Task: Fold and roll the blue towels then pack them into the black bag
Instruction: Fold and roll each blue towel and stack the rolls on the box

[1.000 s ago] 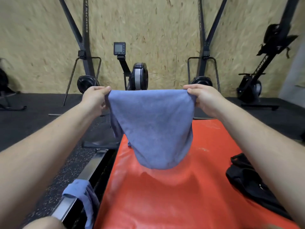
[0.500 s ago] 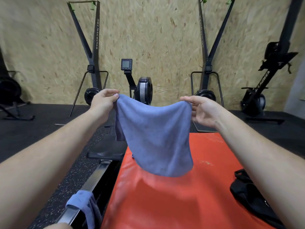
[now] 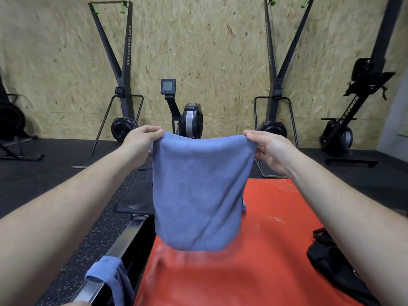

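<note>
A blue towel (image 3: 198, 191) hangs doubled in the air above the far end of the red mat (image 3: 254, 272). My left hand (image 3: 141, 144) pinches its upper left corner and my right hand (image 3: 269, 149) pinches its upper right corner, so the top edge sags slightly between them. Its lower fold hangs just above the mat. A second blue towel (image 3: 110, 277) is draped over the metal rail at the lower left. The black bag (image 3: 331, 263) lies on the mat's right side, partly hidden behind my right forearm.
A rowing machine's rail (image 3: 123, 241) and seat (image 3: 134, 208) run along the mat's left edge, with its flywheel and monitor (image 3: 169, 86) ahead. Two ski machines (image 3: 123, 69) stand against the chipboard wall. Another rower (image 3: 344, 131) leans at the right. Black rubber floor surrounds the mat.
My hands have moved apart, pulling the towel's sagging top edge nearly straight, and the towel now hangs flatter and longer. My head has tilted up a little.
</note>
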